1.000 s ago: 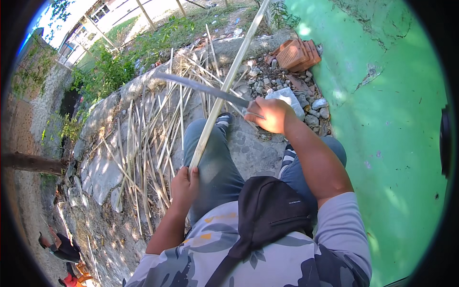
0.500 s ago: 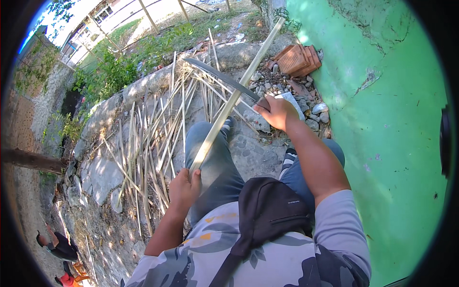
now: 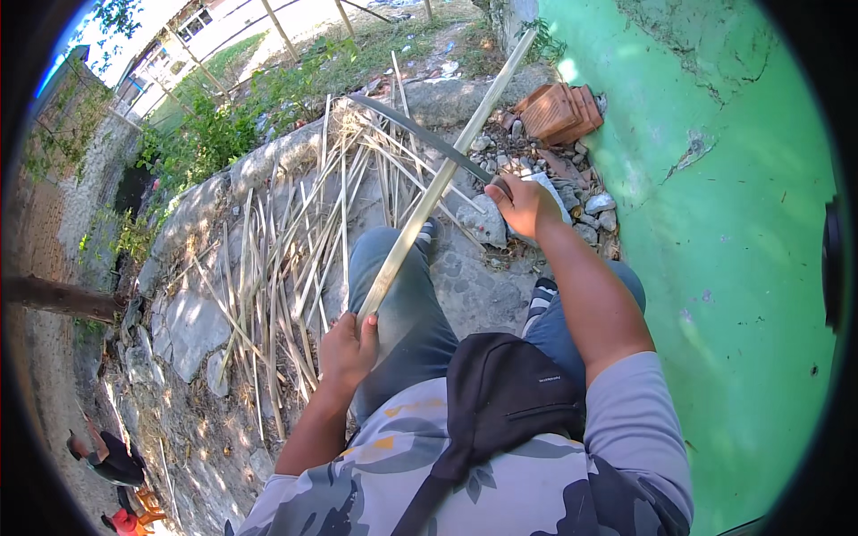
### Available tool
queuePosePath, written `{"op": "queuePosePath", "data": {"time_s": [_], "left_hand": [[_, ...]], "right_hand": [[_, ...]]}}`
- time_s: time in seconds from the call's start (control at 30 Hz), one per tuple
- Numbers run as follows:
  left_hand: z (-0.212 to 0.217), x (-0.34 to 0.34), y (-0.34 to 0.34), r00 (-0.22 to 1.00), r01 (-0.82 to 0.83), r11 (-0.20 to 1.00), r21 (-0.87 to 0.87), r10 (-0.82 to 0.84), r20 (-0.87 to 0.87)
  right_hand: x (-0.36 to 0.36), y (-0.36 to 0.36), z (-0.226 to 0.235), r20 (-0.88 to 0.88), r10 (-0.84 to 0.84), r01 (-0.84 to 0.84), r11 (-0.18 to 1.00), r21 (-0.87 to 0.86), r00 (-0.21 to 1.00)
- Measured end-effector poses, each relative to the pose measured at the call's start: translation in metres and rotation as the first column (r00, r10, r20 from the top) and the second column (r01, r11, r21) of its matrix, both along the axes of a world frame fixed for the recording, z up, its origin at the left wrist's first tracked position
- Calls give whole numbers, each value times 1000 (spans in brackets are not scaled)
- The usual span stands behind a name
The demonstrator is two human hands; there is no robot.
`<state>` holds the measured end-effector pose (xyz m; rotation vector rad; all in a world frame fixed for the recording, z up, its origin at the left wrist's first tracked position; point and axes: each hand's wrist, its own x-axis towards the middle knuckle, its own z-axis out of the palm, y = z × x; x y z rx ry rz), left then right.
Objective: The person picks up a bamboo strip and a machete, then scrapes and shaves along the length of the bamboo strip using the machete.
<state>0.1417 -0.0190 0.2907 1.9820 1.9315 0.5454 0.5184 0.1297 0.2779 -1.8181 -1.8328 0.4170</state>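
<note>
A long pale strip of split bamboo (image 3: 413, 221) slants from my lap up to the far right. My left hand (image 3: 347, 351) is closed around its near end, thumb on top. In my right hand (image 3: 527, 208) is the handle of a machete (image 3: 407, 126), fingers wrapped round it. The long dark blade crosses the strip in its upper half and points to the far left; it appears to rest against the strip. Many thin bamboo strips (image 3: 295, 259) lie in a loose heap on the ground left of my legs.
At my right runs a green wall (image 3: 715, 295). Rubble stones (image 3: 590, 214) and stacked orange roof tiles (image 3: 561, 114) lie by its foot. A low stone edge (image 3: 286, 147) borders the ground ahead, with plants (image 3: 210, 134) beyond. People (image 3: 112, 460) are at the far lower left.
My right hand and the machete have shifted slightly up and away, so the blade crosses the strip a little farther from my left hand. My left hand has barely moved.
</note>
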Motion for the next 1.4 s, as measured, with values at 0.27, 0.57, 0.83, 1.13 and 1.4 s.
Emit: {"op": "queuePosePath", "data": {"time_s": [0.27, 0.57, 0.83, 1.13, 1.4], "left_hand": [[1, 0, -6, 999, -47, 998, -33, 47, -9], [-12, -7, -7, 988, -45, 999, -11, 46, 145], [-9, -7, -6, 974, -70, 997, -26, 73, 216], [-1, -1, -5, 993, -81, 995, -62, 85, 76], [-2, 0, -4, 996, -65, 998, -20, 66, 55]], "right_hand": [[-33, -27, 14, 73, 341, -348, 894, 282, 937], [-3, -9, 16, 113, 320, -339, 897, 285, 941], [2, -1, -1, -246, -26, 85, 969, 232, 969], [-44, -33, 37, 257, 457, -505, 847, 166, 852], [-39, -31, 29, 239, 466, -523, 778, 348, 852]]}}
